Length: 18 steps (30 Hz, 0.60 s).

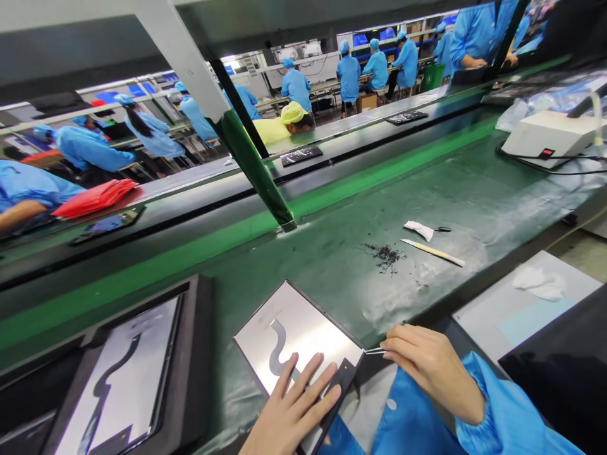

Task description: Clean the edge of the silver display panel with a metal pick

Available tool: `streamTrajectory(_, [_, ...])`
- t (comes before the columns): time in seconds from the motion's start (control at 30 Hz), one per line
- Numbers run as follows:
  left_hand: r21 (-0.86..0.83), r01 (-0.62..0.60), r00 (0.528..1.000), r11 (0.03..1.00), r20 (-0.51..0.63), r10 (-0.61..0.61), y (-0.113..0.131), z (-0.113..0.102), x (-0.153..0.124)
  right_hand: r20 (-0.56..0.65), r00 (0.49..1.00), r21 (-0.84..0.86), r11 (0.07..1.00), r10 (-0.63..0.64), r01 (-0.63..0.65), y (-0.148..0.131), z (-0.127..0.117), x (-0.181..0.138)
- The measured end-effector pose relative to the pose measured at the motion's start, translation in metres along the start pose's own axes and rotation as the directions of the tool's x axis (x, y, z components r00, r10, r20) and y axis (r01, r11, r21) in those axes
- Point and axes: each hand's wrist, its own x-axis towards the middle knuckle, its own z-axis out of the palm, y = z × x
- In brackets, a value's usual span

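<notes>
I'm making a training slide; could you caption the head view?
Left hand spread over a silver panel, right hand holding tweezers at the panel's corner, beside a green workbench.

Silvery panel [308,319], dark-edged, tweezers [374,351] at corner

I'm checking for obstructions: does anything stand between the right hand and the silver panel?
Nothing visible blocks the way. The right hand holds tweezers whose tips reach the panel's right-hand corner. The left hand lies over the silver panel's lower part, away from that corner.
</notes>
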Motion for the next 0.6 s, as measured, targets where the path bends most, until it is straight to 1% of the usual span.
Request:
streamTrajectory(0.17, [-0.005, 0.005, 1.0, 1.0, 0.017, -0.005, 0.001, 0.001, 0.0, 0.009, 0.999, -0.072, 0.996, -0.053, 0.053, -0.002, -0.004, 0.005])
streamTrajectory(0.43, [-0.017, 0.008, 1.0, 1.0, 0.022, -0.008, 0.001, -0.003, 0.002, 0.011, 0.981, -0.237, 0.953, -0.192, 0.189, -0.01, -0.005, 0.004])
streamTrajectory(0.5, [-0.022, 0.007, 1.0, 1.0, 0.021, -0.007, 0.001, -0.003, 0.002, 0.001, 0.981, -0.254, 0.949, -0.195, 0.189, -0.011, -0.004, 0.003])
streamTrajectory(0.6, [-0.022, 0.009, 1.0, 1.0, 0.026, -0.008, 0.001, -0.002, 0.001, -0.045, 0.987, -0.241, 0.961, -0.155, 0.139, -0.013, 0.0, -0.001])
